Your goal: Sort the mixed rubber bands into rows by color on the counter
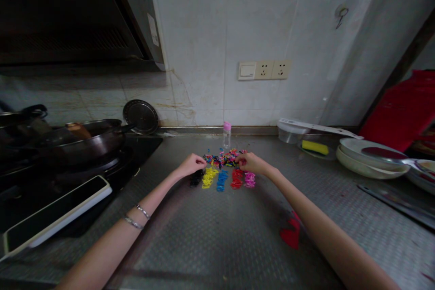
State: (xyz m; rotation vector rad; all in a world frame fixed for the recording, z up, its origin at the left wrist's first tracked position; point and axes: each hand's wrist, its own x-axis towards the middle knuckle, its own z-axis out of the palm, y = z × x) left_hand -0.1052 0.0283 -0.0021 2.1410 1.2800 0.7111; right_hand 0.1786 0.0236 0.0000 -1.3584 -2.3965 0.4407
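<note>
A mixed heap of small coloured pieces (220,158), too small to name surely, lies on the metal counter. In front of it runs a row of sorted piles: black (195,178), yellow (210,177), blue (222,181), red (237,178) and pink (249,180). My left hand (192,164) is over the black pile at the heap's left end, thumb and fingers pinched. At the heap's right end, my right hand (250,163) pinches just above the red pile. Whatever is between either hand's fingertips is too small to make out.
Behind the heap stands a small clear bottle (227,136) with a pink cap. To the left are a phone-like device (57,213) and a pan (88,138) on the stove. A yellow sponge (315,147), bowls (370,163) and a red heart-shaped piece (290,234) lie to the right.
</note>
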